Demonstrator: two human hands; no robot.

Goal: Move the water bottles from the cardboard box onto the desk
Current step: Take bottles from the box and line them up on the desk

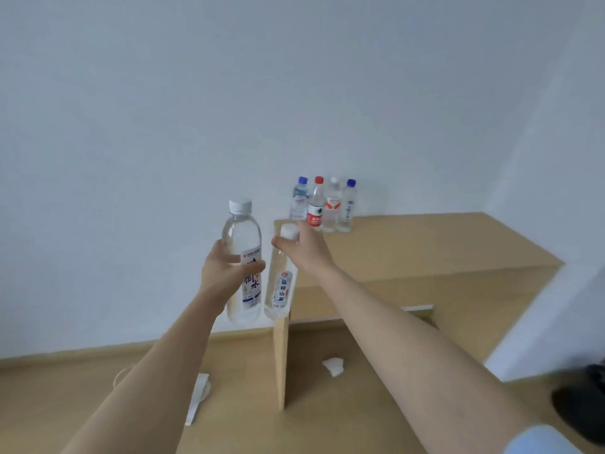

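1. My left hand [222, 270] is wrapped around the middle of a white-capped bottle [243, 263], upright, in the air left of the desk [425, 244], off its near-left corner.
2. My right hand [302, 247] grips a second bottle [281, 290] by its neck just under the white cap; it hangs at the desk's left edge, body below the top.
3. Four bottles [324, 204] stand in a row at the desk's back-left, against the wall.
4. Crumpled paper [334, 367] lies on the floor under the desk.
5. Cardboard box not in view.
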